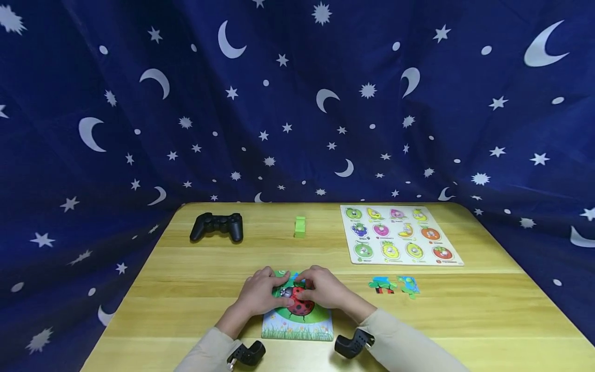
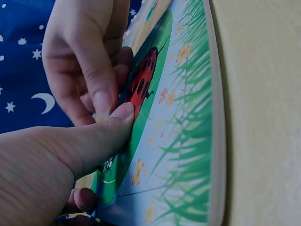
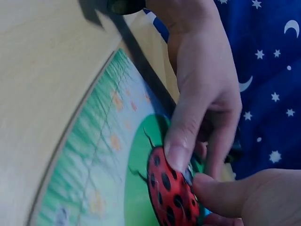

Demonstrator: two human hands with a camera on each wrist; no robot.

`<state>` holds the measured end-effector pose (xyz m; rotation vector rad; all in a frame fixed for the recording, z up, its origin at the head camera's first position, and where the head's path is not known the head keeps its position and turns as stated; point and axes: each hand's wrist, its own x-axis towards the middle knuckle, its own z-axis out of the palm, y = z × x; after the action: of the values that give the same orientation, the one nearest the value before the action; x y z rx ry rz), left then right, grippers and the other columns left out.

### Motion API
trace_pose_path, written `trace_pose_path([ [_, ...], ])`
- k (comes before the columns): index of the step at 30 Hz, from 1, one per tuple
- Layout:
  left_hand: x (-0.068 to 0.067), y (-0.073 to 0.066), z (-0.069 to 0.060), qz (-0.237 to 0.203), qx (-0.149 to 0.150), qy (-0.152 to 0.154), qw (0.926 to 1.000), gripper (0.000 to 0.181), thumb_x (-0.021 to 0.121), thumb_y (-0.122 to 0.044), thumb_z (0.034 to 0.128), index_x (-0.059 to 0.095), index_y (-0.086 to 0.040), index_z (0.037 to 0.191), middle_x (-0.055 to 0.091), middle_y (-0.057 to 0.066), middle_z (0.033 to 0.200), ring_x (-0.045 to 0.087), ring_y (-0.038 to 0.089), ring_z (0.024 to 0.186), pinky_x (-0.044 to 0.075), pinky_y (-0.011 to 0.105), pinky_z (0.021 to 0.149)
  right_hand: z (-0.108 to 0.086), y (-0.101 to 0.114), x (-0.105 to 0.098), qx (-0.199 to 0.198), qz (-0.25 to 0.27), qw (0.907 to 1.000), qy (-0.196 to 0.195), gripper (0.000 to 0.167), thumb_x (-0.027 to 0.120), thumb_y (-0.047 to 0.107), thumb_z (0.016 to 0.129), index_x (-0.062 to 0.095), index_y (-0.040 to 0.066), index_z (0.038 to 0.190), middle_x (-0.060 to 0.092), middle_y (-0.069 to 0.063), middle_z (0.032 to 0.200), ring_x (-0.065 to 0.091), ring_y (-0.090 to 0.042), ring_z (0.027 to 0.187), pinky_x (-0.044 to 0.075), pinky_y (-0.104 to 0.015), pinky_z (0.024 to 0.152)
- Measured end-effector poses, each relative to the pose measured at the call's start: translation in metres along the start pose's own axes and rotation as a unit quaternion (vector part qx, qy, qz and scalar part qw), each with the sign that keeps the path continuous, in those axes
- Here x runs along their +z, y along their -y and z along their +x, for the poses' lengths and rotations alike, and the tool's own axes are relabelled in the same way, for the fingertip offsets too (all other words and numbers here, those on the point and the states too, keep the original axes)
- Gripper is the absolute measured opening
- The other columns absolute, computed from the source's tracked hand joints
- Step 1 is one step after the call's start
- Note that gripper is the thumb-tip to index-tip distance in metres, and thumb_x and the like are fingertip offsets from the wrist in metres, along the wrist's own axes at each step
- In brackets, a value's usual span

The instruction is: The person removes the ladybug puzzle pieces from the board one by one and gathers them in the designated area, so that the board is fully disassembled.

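A ladybug puzzle (image 1: 297,330) lies on the table, grass strip toward the near edge; its picture also shows in the left wrist view (image 2: 188,141) and right wrist view (image 3: 113,122). Over its left side rests my left hand (image 1: 261,294), thumb extended across the ladybug, other fingers by the far left part. My right hand (image 1: 327,290) comes in from the right, thumb and forefinger pinching a small puzzle piece at the ladybug's upper part; the fingers largely hide that piece. Both thumbs nearly meet. Two loose puzzle pieces (image 1: 382,284) (image 1: 409,285) lie right of the puzzle.
A black game controller (image 1: 217,227) is at the back left, a small green block (image 1: 299,227) at the back middle. The fruit board (image 1: 404,262) occupies the back right. A dark blue curtain (image 1: 297,129) with moons and stars hangs behind the table (image 1: 186,310).
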<state>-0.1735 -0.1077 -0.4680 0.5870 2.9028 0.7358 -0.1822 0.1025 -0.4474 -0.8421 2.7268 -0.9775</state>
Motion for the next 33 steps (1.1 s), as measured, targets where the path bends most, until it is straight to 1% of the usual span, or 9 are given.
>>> trace_pose_path([
  [4, 0.001, -0.002, 0.0, 0.001, 0.004, -0.007, 1.0, 0.07, 0.078, -0.05, 0.0785, 0.058, -0.02, 0.138, 0.042, -0.003, 0.085, 0.031, 0.013, 0.072, 0.024, 0.029, 0.067, 0.008, 0.004, 0.01, 0.008, 0.011, 0.9998, -0.017, 0.026, 0.075, 0.014, 0.086, 0.073, 0.0, 0.108, 0.061, -0.006, 0.081, 0.047, -0.009, 0.07, 0.04, -0.022, 0.06],
  [9, 0.001, -0.001, 0.0, 0.005, 0.006, -0.014, 0.9999, 0.072, 0.077, -0.052, 0.0782, 0.058, -0.02, 0.139, 0.044, -0.003, 0.087, 0.033, 0.012, 0.072, 0.026, 0.028, 0.066, 0.012, 0.006, 0.016, 0.018, 0.016, 0.9992, -0.033, 0.031, 0.078, 0.016, 0.084, 0.072, 0.0, 0.11, 0.057, -0.003, 0.074, 0.044, -0.006, 0.064, 0.038, -0.021, 0.055],
  [16, 0.005, 0.003, -0.003, -0.003, 0.006, -0.022, 0.9997, 0.077, 0.075, -0.054, 0.0801, 0.053, -0.016, 0.144, 0.047, -0.001, 0.094, 0.038, 0.012, 0.08, 0.03, 0.031, 0.072, 0.011, 0.004, 0.024, 0.012, -0.003, 0.9985, -0.053, 0.03, 0.081, 0.015, 0.08, 0.074, 0.004, 0.107, 0.057, -0.004, 0.074, 0.043, -0.006, 0.066, 0.037, -0.022, 0.057],
  [18, 0.005, 0.005, -0.006, -0.003, -0.001, -0.026, 0.9996, 0.08, 0.075, -0.055, 0.0794, 0.052, -0.014, 0.144, 0.047, 0.0, 0.096, 0.038, 0.012, 0.082, 0.031, 0.032, 0.073, 0.011, 0.005, 0.025, 0.013, -0.004, 0.9985, -0.054, 0.029, 0.081, 0.017, 0.08, 0.075, 0.005, 0.106, 0.058, -0.005, 0.076, 0.044, -0.006, 0.068, 0.036, -0.022, 0.059],
  [20, 0.004, 0.006, -0.008, -0.001, -0.016, -0.031, 0.9994, 0.083, 0.077, -0.055, 0.0771, 0.052, -0.012, 0.143, 0.045, 0.0, 0.095, 0.037, 0.013, 0.081, 0.03, 0.032, 0.072, 0.01, 0.005, 0.025, 0.015, -0.004, 0.9985, -0.053, 0.027, 0.081, 0.017, 0.08, 0.075, 0.006, 0.105, 0.06, -0.006, 0.079, 0.045, -0.007, 0.07, 0.036, -0.022, 0.059],
  [23, 0.001, 0.005, -0.012, 0.01, -0.039, -0.035, 0.9986, 0.086, 0.078, -0.058, 0.0737, 0.054, -0.012, 0.142, 0.043, 0.0, 0.092, 0.034, 0.014, 0.079, 0.028, 0.03, 0.069, 0.01, 0.005, 0.026, 0.018, -0.004, 0.9984, -0.053, 0.025, 0.08, 0.017, 0.081, 0.076, 0.006, 0.103, 0.062, -0.007, 0.084, 0.047, -0.008, 0.071, 0.036, -0.022, 0.059],
  [25, 0.0, 0.005, -0.012, 0.017, -0.048, -0.035, 0.9981, 0.087, 0.078, -0.06, 0.0726, 0.054, -0.013, 0.142, 0.041, 0.0, 0.089, 0.032, 0.014, 0.077, 0.026, 0.029, 0.067, 0.009, 0.005, 0.027, 0.018, -0.004, 0.9984, -0.054, 0.024, 0.08, 0.017, 0.081, 0.077, 0.006, 0.102, 0.063, -0.007, 0.086, 0.047, -0.008, 0.072, 0.037, -0.022, 0.059],
  [29, 0.001, 0.007, -0.011, 0.025, -0.056, -0.038, 0.9974, 0.088, 0.078, -0.063, 0.0707, 0.055, -0.016, 0.142, 0.039, -0.001, 0.086, 0.031, 0.015, 0.074, 0.024, 0.028, 0.065, 0.008, 0.006, 0.028, 0.017, -0.008, 0.9981, -0.058, 0.02, 0.079, 0.015, 0.082, 0.077, 0.006, 0.1, 0.062, -0.007, 0.085, 0.046, -0.008, 0.07, 0.036, -0.022, 0.059],
  [33, 0.003, 0.009, -0.011, 0.031, -0.058, -0.041, 0.997, 0.089, 0.078, -0.064, 0.0689, 0.055, -0.019, 0.142, 0.042, 0.0, 0.086, 0.032, 0.015, 0.072, 0.025, 0.028, 0.063, 0.009, 0.009, 0.029, 0.017, -0.013, 0.9977, -0.064, 0.016, 0.078, 0.013, 0.082, 0.077, 0.006, 0.097, 0.063, -0.006, 0.084, 0.048, -0.009, 0.071, 0.036, -0.023, 0.061],
])
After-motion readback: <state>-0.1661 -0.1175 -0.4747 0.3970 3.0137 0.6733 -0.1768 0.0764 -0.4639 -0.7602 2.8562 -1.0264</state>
